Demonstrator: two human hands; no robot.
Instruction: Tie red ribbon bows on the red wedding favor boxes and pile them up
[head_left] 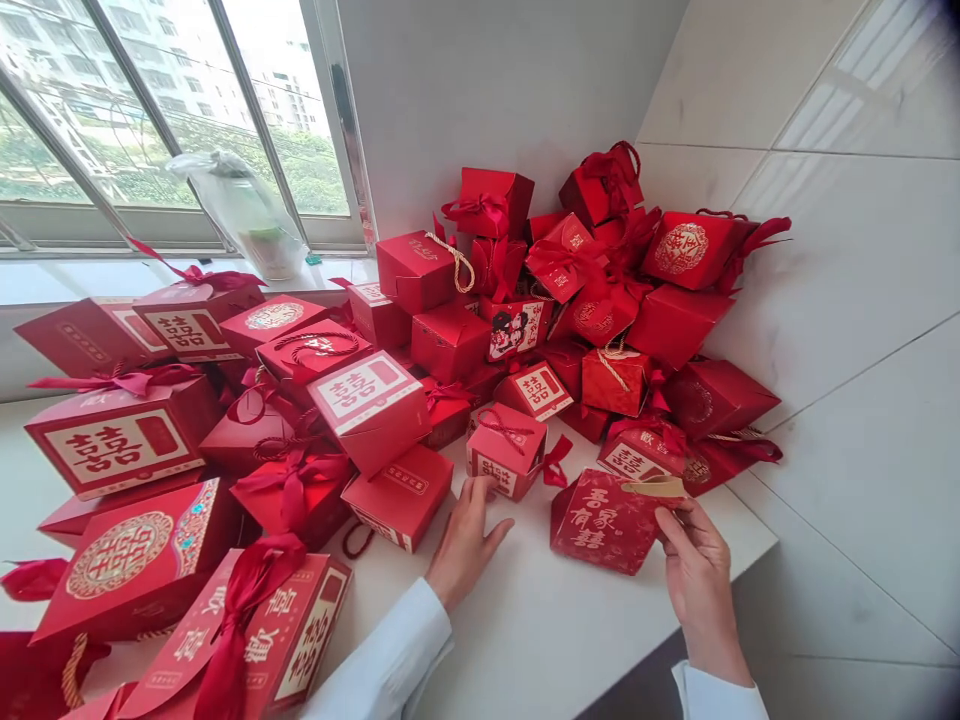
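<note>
Near the table's right corner, a red box with white characters [604, 522] stands with a tan ribbon strip [654, 487] at its top. My right hand [694, 560] pinches the box's upper right edge by that strip. My left hand [469, 540] rests on the table, palm down, fingers apart, its fingertips at the lower front of a small red box with a dark cord [506, 450]. A red bow [556, 462] lies between the two boxes. Just left of my left hand sits another red box [401, 495].
Red gift boxes are heaped along the wall, with a large ribboned box [247, 630] at the front left. A plastic bag with a cup [251, 215] stands on the windowsill [60, 280]. The white table's [517, 640] edge runs below my right hand.
</note>
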